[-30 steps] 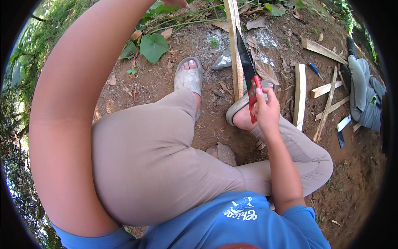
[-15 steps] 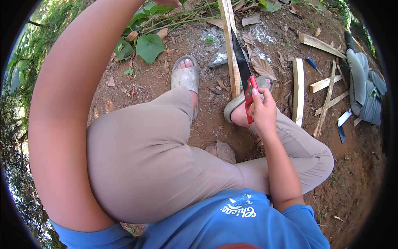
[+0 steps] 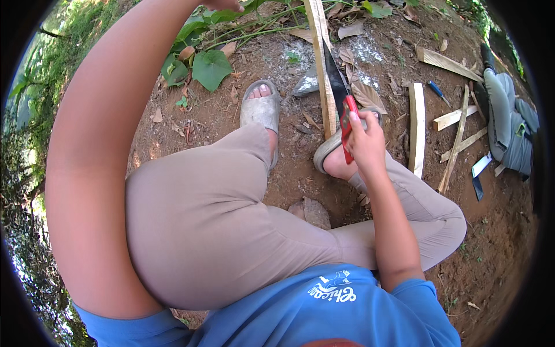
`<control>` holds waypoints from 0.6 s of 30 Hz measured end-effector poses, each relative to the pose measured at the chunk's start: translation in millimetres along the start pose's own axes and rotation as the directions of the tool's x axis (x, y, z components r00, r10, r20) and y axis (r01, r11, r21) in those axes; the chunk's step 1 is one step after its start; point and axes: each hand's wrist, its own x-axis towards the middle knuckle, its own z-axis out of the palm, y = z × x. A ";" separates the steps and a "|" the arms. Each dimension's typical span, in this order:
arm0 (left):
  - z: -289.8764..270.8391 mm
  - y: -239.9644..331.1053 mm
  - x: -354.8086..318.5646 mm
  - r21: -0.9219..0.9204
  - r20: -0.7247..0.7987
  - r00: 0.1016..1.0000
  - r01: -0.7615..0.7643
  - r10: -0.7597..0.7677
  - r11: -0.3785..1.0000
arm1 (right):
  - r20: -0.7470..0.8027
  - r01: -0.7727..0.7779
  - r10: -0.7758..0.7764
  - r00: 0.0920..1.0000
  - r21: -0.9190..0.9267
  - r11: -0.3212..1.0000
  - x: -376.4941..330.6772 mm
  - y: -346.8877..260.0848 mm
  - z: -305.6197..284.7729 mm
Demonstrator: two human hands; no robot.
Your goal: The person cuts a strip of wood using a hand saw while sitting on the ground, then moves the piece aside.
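My right hand (image 3: 367, 141) is closed around the red handle of a handsaw (image 3: 335, 75) with a dark blade. The blade points away from me and lies close along the right side of a long wooden strip (image 3: 321, 55). That strip runs from beside my right sandal (image 3: 328, 148) up past the far edge of the view. My left arm reaches far forward on the left. Only part of my left hand (image 3: 223, 4) shows at the top edge, near green leaves, and whether it holds anything is hidden.
Several cut wood pieces (image 3: 416, 128) lie on the soil to the right, with a blue-handled tool (image 3: 438, 92) and a white-and-dark blade-like object (image 3: 480, 168). A person in grey clothing (image 3: 502, 115) is beyond them. A stone (image 3: 315, 213) sits between my legs; leafy vines (image 3: 211, 70) grow ahead.
The saw handle has shifted slightly forward and its angle has changed a little, still in my right hand. My left hand has moved slightly toward the top edge. The wooden strip stays nearly in place.
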 end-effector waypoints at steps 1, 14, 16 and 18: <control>-10.2 13.6 -2.7 0.053 0.074 0.978 0.191 -0.194 0.980 | -0.004 -0.016 0.016 1.000 -0.007 1.000 -9.8 3.3 -9.6; -18.1 7.8 -11.4 -0.046 0.063 0.965 0.258 -0.255 0.965 | 0.001 0.034 -0.034 0.999 0.046 0.998 16.9 13.7 4.1; -25.9 22.3 -23.9 -0.173 0.148 0.932 0.354 -0.331 0.919 | -0.006 0.015 -0.015 1.000 0.013 1.000 8.9 19.5 -1.8; -31.0 29.4 -22.4 -0.050 0.097 0.943 0.325 -0.319 0.944 | -0.054 0.039 -0.041 0.998 -0.049 0.998 15.6 18.5 7.7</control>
